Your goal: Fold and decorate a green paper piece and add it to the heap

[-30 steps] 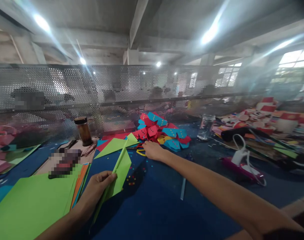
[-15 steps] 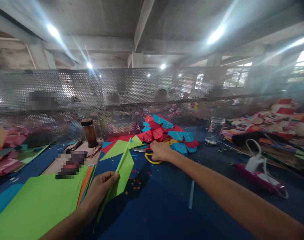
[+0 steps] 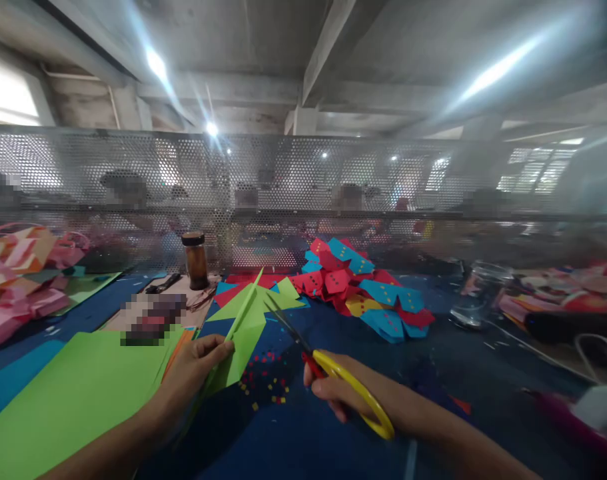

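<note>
My left hand (image 3: pixel 207 360) pinches a folded sheet of bright green paper (image 3: pixel 246 333), thumb on top, its pointed end aimed away from me. In my right hand (image 3: pixel 333 387) is a pair of scissors (image 3: pixel 356 390) with yellow and red handles. Their dark blades point toward the upper left, close to the right edge of the green paper but apart from the hand holding it. Green offcuts (image 3: pixel 288 290) lie behind on the table. Small red and yellow paper bits (image 3: pixel 270 387) are scattered on the dark blue tabletop between my hands.
Red, blue and yellow cut paper pieces (image 3: pixel 343 273) are heaped behind the scissors. Green sheets (image 3: pixel 68 393) lie at left, near a lidded brown jar (image 3: pixel 196 263). A glass jar (image 3: pixel 478 293) stands at right. A perforated metal screen (image 3: pixel 283 180) closes off the back.
My right hand has picked up the scissors from beside the paper heap and drawn them back toward me. My left hand still holds the green paper. The view has turned left.
</note>
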`<state>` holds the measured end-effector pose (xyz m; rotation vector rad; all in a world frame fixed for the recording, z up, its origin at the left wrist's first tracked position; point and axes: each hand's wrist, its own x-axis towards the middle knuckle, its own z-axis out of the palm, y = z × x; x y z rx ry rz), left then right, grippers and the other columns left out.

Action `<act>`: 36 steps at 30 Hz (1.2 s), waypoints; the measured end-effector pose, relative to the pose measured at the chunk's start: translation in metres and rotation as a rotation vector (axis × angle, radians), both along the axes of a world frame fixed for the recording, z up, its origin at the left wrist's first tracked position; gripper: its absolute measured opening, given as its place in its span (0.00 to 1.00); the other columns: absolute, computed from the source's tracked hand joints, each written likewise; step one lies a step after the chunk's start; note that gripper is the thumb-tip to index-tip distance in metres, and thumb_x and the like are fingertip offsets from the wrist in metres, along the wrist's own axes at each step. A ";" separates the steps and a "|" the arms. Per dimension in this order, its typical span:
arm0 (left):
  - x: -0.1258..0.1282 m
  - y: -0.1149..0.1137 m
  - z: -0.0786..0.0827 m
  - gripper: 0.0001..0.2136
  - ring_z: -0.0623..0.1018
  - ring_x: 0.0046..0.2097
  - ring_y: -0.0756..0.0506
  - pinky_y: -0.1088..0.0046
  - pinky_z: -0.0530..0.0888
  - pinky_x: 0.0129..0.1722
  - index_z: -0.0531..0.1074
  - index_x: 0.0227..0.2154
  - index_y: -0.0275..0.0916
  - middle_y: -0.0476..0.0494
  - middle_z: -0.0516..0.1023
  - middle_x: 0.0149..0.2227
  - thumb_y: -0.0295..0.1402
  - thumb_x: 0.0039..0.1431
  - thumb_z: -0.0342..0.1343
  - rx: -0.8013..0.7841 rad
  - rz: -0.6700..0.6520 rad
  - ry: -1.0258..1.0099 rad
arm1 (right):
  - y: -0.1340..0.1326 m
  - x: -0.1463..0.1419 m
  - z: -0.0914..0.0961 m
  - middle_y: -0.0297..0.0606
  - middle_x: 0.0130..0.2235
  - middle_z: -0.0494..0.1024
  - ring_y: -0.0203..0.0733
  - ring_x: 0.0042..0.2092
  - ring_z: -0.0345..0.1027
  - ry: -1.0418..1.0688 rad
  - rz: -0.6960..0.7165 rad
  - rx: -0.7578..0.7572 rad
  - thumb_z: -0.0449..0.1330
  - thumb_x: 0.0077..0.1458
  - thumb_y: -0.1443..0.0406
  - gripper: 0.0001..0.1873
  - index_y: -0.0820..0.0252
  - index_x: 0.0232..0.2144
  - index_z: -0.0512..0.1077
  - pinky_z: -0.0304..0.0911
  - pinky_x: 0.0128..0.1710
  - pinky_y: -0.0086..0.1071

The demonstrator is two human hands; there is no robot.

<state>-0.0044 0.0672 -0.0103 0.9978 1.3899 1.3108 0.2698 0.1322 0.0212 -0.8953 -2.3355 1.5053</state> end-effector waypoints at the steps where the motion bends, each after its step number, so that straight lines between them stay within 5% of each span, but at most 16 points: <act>1: 0.000 0.000 0.002 0.19 0.62 0.18 0.55 0.80 0.57 0.18 0.68 0.23 0.37 0.55 0.66 0.18 0.49 0.46 0.64 -0.003 0.017 0.000 | -0.002 -0.002 0.001 0.28 0.25 0.64 0.29 0.24 0.59 -0.001 0.013 -0.003 0.53 0.57 0.62 0.08 0.61 0.37 0.66 0.54 0.24 0.23; 11: -0.007 0.008 0.004 0.18 0.63 0.18 0.54 0.79 0.58 0.18 0.71 0.23 0.37 0.54 0.68 0.17 0.48 0.43 0.66 -0.040 0.095 -0.025 | -0.013 0.000 0.017 0.29 0.25 0.63 0.28 0.24 0.57 -0.184 0.031 -0.004 0.51 0.60 0.60 0.10 0.60 0.30 0.63 0.55 0.25 0.23; 19: -0.004 0.010 0.006 0.18 0.61 0.19 0.54 0.78 0.55 0.19 0.72 0.21 0.37 0.53 0.66 0.17 0.48 0.44 0.65 -0.063 0.009 0.012 | -0.016 -0.006 0.020 0.30 0.28 0.65 0.29 0.26 0.56 -0.304 0.031 -0.028 0.52 0.59 0.61 0.08 0.60 0.30 0.64 0.50 0.23 0.24; 36: 0.004 0.003 0.012 0.16 0.70 0.22 0.50 0.77 0.62 0.21 0.77 0.24 0.38 0.47 0.76 0.22 0.47 0.42 0.65 -0.102 -0.056 -0.006 | -0.024 -0.013 0.020 0.29 0.26 0.64 0.31 0.27 0.51 -0.246 0.038 0.042 0.56 0.54 0.65 0.04 0.60 0.28 0.65 0.48 0.25 0.26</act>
